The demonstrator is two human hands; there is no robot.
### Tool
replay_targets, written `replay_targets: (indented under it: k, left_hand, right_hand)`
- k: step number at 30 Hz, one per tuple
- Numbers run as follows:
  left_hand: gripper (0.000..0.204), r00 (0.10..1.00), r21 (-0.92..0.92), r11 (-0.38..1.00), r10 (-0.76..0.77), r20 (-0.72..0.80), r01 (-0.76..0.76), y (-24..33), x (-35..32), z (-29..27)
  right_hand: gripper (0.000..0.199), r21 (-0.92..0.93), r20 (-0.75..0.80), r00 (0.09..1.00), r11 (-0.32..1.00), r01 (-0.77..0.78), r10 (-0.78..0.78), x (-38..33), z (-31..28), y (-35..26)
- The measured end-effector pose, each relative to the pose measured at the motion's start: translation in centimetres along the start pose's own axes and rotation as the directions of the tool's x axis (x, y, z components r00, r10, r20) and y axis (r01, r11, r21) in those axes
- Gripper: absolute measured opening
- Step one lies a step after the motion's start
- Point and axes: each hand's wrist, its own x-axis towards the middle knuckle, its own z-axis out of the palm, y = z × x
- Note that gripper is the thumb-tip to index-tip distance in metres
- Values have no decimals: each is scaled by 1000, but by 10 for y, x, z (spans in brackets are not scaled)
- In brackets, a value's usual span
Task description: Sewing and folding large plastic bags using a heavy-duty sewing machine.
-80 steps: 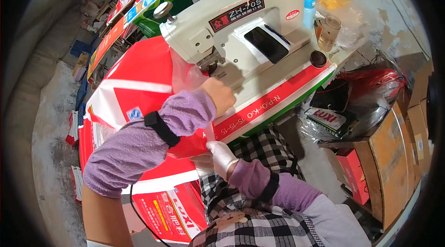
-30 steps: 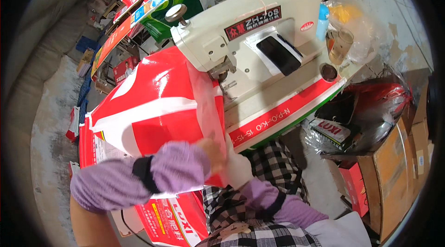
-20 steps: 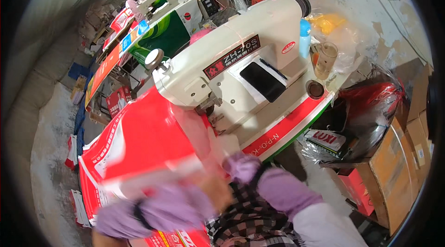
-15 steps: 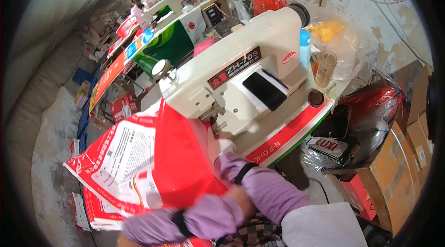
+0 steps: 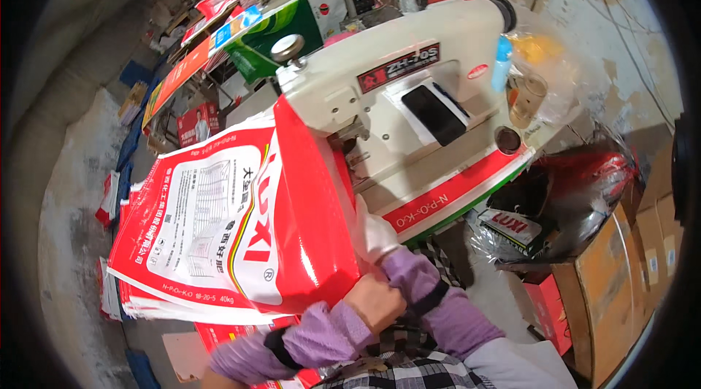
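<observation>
A red and white woven sack [image 5: 241, 236] is held up in front of the white sewing machine [image 5: 409, 112], folded along a red crease that runs from the machine's needle end down toward the person; its printed white face looks left, and its long axis slopes down to the left over a stack of like sacks [image 5: 146, 301]. The left hand [image 5: 376, 303] is clenched on the sack's lower corner. The right hand [image 5: 372, 232], in a white glove, lies against the sack's right edge at the front edge of the machine table [image 5: 467, 192]; the sack hides its fingertips, so I cannot tell its grip. A dark phone [image 5: 436, 114] lies on the machine, a glass cup [image 5: 527, 97] beside it.
</observation>
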Motion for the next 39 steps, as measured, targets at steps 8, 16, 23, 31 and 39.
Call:
replay_targets:
  k: [8, 16, 23, 31, 39]
  left_hand:
    - [9, 967, 189, 972, 93, 238, -141, -182, -6, -113]
    - [44, 996, 268, 963, -28, 82, 5, -13, -39, -8]
    - [80, 538, -60, 883, -336, -773, 465, -252, -85, -130]
    - [22, 237, 21, 312, -673, -701, 950, -536, -219, -115]
    - [19, 419, 435, 433, 138, -898, 790, -381, -294, -218]
  right_hand:
    - [76, -336, 38, 983, 924, 183, -181, -30, -1, -1]
    - [17, -445, -255, 959, 895, -3, -124, 87, 26, -24]
    - [20, -351, -247, 909, 906, 238, -335, 80, 55, 58]
    - [33, 261, -377, 876, 873, 413, -302, 28, -70, -51]
    - [29, 9, -248, 643, 662, 749, -724, -10, -95, -74]
